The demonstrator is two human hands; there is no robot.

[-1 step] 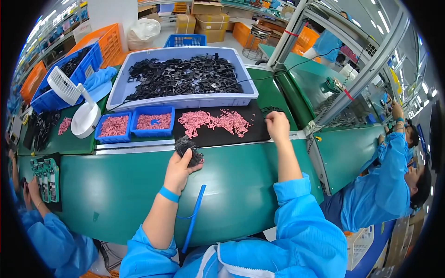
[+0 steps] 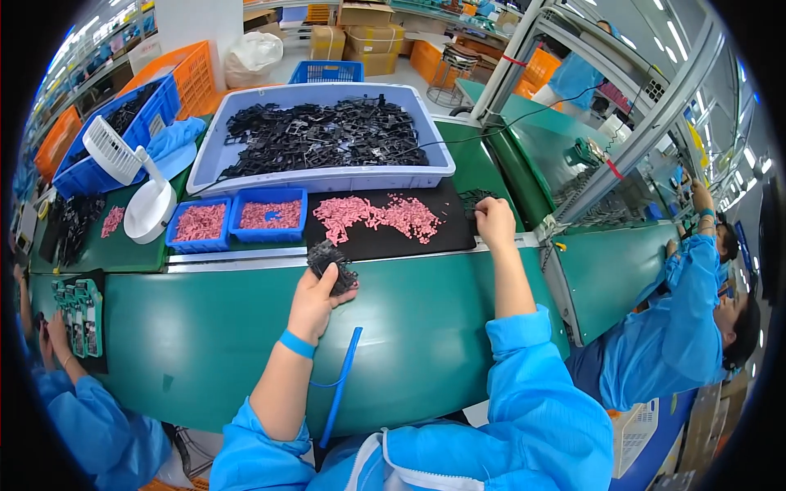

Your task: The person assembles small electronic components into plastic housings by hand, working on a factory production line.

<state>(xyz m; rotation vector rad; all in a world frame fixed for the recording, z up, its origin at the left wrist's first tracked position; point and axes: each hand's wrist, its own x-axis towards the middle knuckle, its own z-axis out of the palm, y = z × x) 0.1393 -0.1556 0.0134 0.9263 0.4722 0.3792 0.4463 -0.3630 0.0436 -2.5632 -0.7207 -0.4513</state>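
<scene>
My left hand (image 2: 316, 296) is closed round a stack of small black plastic parts (image 2: 331, 266), held above the near edge of the black mat (image 2: 385, 245). Over at the mat's right end, my right hand (image 2: 496, 222) has its thumb and fingers pinched together. Just beyond its fingertips lies a small heap of black plastic parts (image 2: 479, 196). Whether a part sits between those fingers is too small to make out. Loose pink pieces (image 2: 409, 219) are spread on the mat between my two hands.
A large pale-blue tub (image 2: 327, 177) of black parts stands behind the mat. Two blue trays (image 2: 201, 245) of pink pieces and a white fan (image 2: 151, 211) are at left. A metal frame (image 2: 565, 192) rises at right. Co-workers sit on both sides. A blue strap (image 2: 344, 376) crosses the green worktop.
My right hand has shifted very slightly to the right beside the small black heap. The left hand keeps its hold on the stack of black parts.
</scene>
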